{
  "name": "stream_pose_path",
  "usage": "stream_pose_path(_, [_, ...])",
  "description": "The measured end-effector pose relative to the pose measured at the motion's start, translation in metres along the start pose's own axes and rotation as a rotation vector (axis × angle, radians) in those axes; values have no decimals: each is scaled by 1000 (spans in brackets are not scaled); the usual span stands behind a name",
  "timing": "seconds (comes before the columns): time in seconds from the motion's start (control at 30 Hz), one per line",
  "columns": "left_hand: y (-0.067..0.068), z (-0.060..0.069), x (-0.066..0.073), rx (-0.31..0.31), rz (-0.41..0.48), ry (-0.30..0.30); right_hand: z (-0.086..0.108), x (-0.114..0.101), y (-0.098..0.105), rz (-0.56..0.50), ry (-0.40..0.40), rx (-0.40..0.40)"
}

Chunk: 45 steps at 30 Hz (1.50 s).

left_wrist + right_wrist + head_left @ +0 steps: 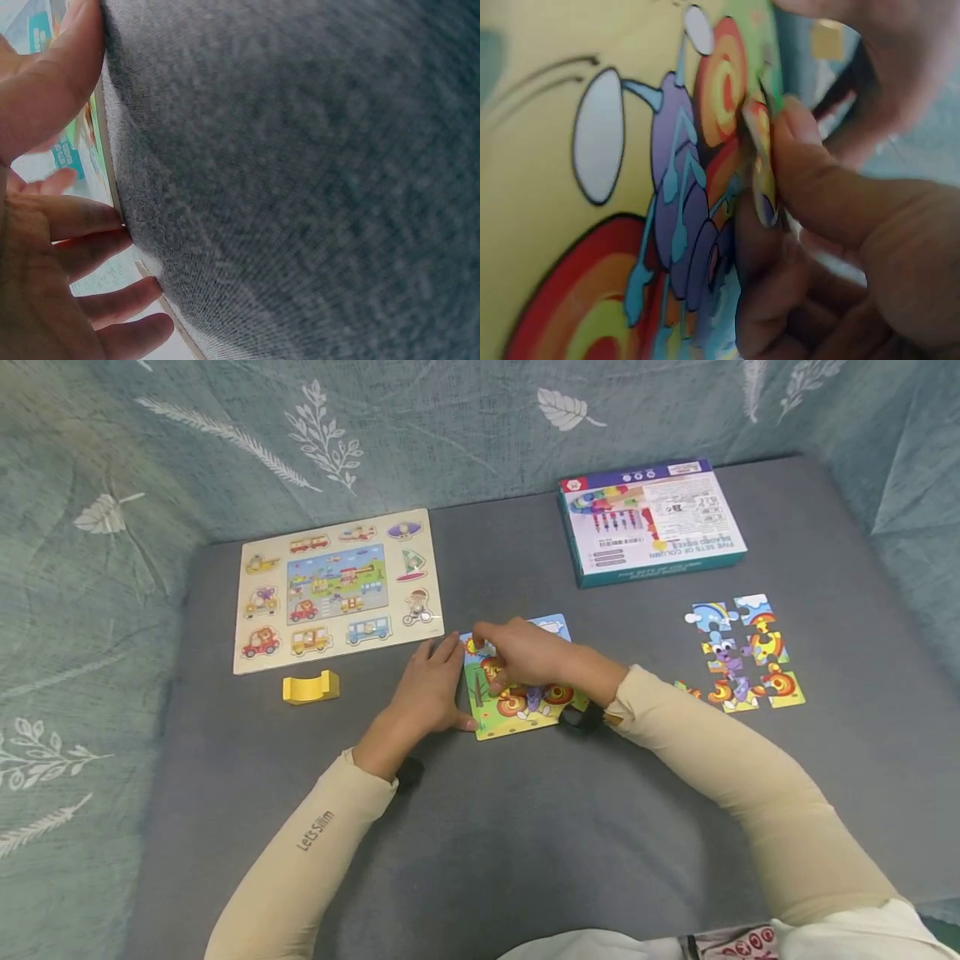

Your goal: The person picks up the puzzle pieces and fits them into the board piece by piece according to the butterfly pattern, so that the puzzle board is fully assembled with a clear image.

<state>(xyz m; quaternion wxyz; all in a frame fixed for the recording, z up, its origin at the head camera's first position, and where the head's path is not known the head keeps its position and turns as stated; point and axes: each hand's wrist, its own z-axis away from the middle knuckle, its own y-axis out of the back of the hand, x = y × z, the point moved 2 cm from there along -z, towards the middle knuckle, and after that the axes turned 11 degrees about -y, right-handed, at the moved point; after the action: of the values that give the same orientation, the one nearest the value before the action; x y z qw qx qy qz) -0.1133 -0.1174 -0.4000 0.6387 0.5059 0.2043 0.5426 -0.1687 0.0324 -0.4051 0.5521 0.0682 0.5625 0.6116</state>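
Flat on the grey surface (525,860), between both arms: a colourful puzzle board (491,727), partly covered by the right hand (528,653). In that hand, clamped between thumb and bent fingers, a small puzzle piece (761,161), tilted almost edge-on near the picture of a purple, spiral-winged insect in the right wrist view. Contact between piece and board: cannot tell.

Along the board's left edge, the left hand (431,689), laid palm down with fingers extended and thumb well apart from them, near the lower left corner. Fingertips at the edge in the left wrist view, with nothing gripped.

To the right, a group of loose pieces (767,647) in two rough columns, showing a rainbow, a cloud and orange spirals; lower left of these, partly hidden behind the right sleeve (720,768), one more bit of green and orange.

Farther back on the left, a pale picture board (396,597) with vehicle shapes around a central scene. Just in front of it, a yellow block (311,689) with a curved notch. At the back right, a flat box (652,527) with printed labels. Behind everything, a green-grey cloth (465,435) with white leaf prints.
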Motion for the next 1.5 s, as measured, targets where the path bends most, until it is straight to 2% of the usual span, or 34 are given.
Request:
stream_pose_path(0.23, [-1, -1, 2, 3, 11, -1, -1, -8, -5, 157, -155, 108])
stream_pose_path(0.33, [0, 0, 3, 7, 10, -5, -2, -5, -5, 193, -190, 132])
stream_pose_path(0.4, [0, 0, 3, 5, 2, -4, -3, -2, -6, 173, -179, 144])
stream_pose_path(0.6, [1, -2, 4, -8, -16, -1, -3, 8, -10, 13, -82, 176])
stream_pose_path(0.87, [3, -2, 4, 2, -24, -20, 6, 9, -7, -32, -78, 226])
stream_pose_path(0.97, [2, -1, 2, 7, -27, -23, 25, 17, 1, -17, -36, 284])
stream_pose_path(1.07, [1, -1, 2, 14, -24, -29, 62, 43, 14, 44, -46, 333])
stream_pose_path(1.13, [1, -2, 3, 22, -27, -37, 91, 66, 23, 94, -114, 313])
stream_pose_path(1.27, [0, -2, 2, 31, -7, -30, 141, 111, 32, 157, -269, 221])
stream_pose_path(1.37, [-2, 0, 0, 33, 16, -17, 162, 131, 29, 146, -332, 172])
stream_pose_path(1.5, [-4, -1, 1, 33, 21, -22, 174, 142, 17, 147, -351, 176])
